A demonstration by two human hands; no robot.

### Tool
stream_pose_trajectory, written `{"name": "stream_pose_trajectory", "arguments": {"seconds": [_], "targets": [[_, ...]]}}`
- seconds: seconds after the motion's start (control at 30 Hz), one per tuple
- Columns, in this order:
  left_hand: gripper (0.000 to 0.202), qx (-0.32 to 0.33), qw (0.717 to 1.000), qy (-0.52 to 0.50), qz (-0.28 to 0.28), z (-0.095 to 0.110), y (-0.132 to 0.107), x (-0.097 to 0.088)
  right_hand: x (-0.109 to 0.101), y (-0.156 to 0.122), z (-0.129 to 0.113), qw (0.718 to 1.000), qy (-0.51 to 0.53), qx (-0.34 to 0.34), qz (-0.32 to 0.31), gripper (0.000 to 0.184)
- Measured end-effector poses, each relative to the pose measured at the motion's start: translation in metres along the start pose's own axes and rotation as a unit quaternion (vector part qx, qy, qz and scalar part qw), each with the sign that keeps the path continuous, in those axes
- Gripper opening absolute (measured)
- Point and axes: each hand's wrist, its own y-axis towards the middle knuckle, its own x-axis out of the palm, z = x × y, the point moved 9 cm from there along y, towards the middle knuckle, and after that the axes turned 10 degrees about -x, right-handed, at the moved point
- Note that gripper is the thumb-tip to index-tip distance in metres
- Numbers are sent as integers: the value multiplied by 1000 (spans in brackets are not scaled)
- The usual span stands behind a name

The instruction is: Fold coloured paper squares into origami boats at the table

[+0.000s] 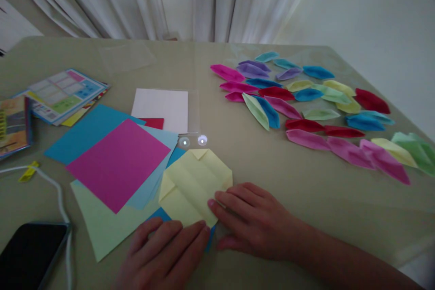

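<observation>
A pale yellow paper square (195, 183) with its corners folded in lies on the table in front of me. My right hand (253, 222) rests flat on its near right corner, fingers stretched and pressing the fold. My left hand (166, 256) lies beside it with fingertips on the paper's near edge, fingers extended. Under the yellow sheet a blue sheet (168, 215) peeks out.
Loose sheets lie at left: magenta (117, 163), blue (84, 133), light green (102, 231), white (161, 108). Several folded paper boats (306, 99) in many colours cover the right side. A phone (29, 253) with a cable sits near left; booklets (64, 95) at far left.
</observation>
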Motion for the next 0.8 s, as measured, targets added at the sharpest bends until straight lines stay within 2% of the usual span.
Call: {"name": "stream_pose_trajectory", "arguments": {"seconds": [0.1,0.2,0.3,0.47,0.67,0.8], "targets": [[38,4,1000,-10,7,-7,10,-4,-2,0,0,1000,0,11,10,44],[42,17,999,-37,9,-8,18,-11,-3,-1,0,1000,-9,22,19,45],[50,-4,998,-66,13,-9,23,-13,-1,1,-11,1000,-10,-14,6,42],[45,-47,992,-114,22,-12,26,-14,-1,3,-20,999,13,-41,4,33],[45,-11,996,-80,43,-6,30,-24,-1,6,-22,997,45,-55,-1,30],[44,-18,995,-83,43,-6,27,-23,-2,7,-24,997,47,-55,12,14]]}}
